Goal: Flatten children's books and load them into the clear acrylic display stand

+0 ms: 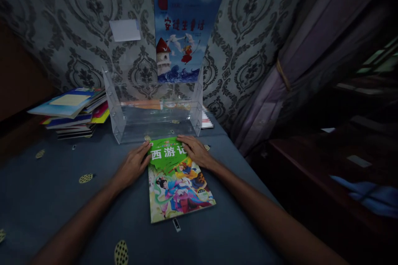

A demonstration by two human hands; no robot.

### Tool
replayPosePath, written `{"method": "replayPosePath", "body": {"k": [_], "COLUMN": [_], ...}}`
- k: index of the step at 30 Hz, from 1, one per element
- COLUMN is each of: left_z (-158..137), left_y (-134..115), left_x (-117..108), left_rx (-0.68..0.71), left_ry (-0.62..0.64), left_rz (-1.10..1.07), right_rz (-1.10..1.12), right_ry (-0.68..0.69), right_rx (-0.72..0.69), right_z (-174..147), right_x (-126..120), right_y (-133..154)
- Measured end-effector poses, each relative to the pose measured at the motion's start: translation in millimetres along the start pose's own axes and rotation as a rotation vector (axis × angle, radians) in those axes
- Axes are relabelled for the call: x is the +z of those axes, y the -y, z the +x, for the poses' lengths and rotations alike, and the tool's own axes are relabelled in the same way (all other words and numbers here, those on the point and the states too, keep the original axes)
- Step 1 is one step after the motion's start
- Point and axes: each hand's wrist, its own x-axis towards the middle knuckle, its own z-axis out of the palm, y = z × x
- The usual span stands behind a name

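A green picture book (182, 186) with white Chinese characters and painted figures on its cover lies face up, low over or on the table. At its upper left edge, my left hand (136, 162) is closed, fingertips against the cover. My right hand (199, 153) grips the upper right corner, its fingers partly covering the last character. Just beyond the book stands a clear acrylic display rack (155, 126). In the rack's upper part a blue picture book (186, 37) rests upright, its cover facing me.
To the left lies a pile of books (77, 109), unevenly stacked. A white card (125, 30) shows above the rack's left side. Behind is a patterned wall covering (248, 20); at the right hangs a tied curtain (273, 74). The table (62, 215) has a dark blue cloth.
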Motion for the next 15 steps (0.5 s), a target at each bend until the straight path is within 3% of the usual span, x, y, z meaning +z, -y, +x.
{"method": "replayPosePath", "body": {"k": [15], "left_z": [5.9], "left_y": [-2.3], "left_x": [-5.4], "left_rx": [0.050], "left_ry": [-0.007], "left_rz": [0.085], "right_rz": [0.090], "right_ry": [-0.061], "right_rx": [-0.034], "right_z": [4.2], "right_x": [-1.6], "right_y": [-0.6]}}
